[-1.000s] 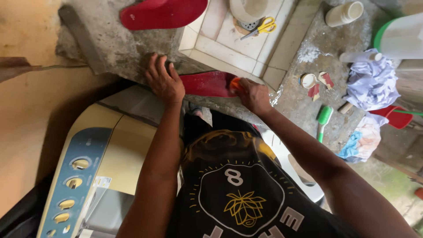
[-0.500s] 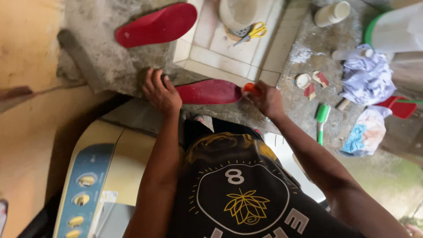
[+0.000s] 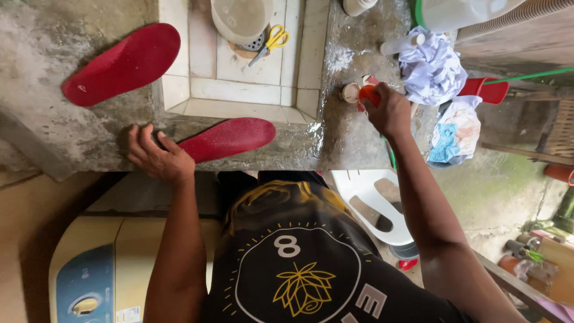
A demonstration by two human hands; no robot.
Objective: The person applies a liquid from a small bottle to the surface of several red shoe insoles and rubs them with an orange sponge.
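A red shoe insole (image 3: 230, 138) lies along the front edge of a wet concrete counter (image 3: 335, 143). My left hand (image 3: 156, 157) presses flat on its heel end with fingers spread. My right hand (image 3: 387, 110) has reached to the right and is closed around a small orange object (image 3: 369, 93), beside a small round white thing (image 3: 349, 91). A second red insole (image 3: 122, 63) rests on the counter at the far left.
A tiled sink basin (image 3: 239, 72) holds an upturned pale bowl (image 3: 241, 18) and yellow-handled scissors (image 3: 272, 40). Crumpled cloths (image 3: 431, 66) and a red scoop (image 3: 485, 90) lie at the right. A washing machine (image 3: 113, 269) stands below left, a white plastic chair (image 3: 373, 203) below right.
My right hand left the insole's toe end and moved right across the counter, carrying the small orange object. My left hand stayed on the insole's heel.
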